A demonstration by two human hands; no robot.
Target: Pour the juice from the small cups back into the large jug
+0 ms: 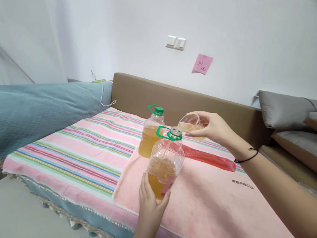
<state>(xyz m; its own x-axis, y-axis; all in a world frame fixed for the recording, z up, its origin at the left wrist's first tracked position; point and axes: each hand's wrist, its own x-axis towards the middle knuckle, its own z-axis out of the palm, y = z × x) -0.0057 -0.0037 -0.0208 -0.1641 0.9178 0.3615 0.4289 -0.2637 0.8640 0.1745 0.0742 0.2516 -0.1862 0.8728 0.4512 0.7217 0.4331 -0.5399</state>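
Left hand (151,200) with fingers wrapped round the base of a clear plastic jug of amber liquid (166,165) on a pink towel (208,205) on the bed, right hand (213,127) gripping a tilted small clear cup (190,123) just above the jug's open green-ringed mouth, second capped jug (150,133) just behind

Head-worn view, forward and down, close over the bed (86,152).

A second capped bottle (150,133) stands on the pink towel (208,205) just beyond the near grip. The striped bedspread (86,145) lies left of it. Behind are switches (176,42) and a pink note (202,64), its writing perhaps numerals.
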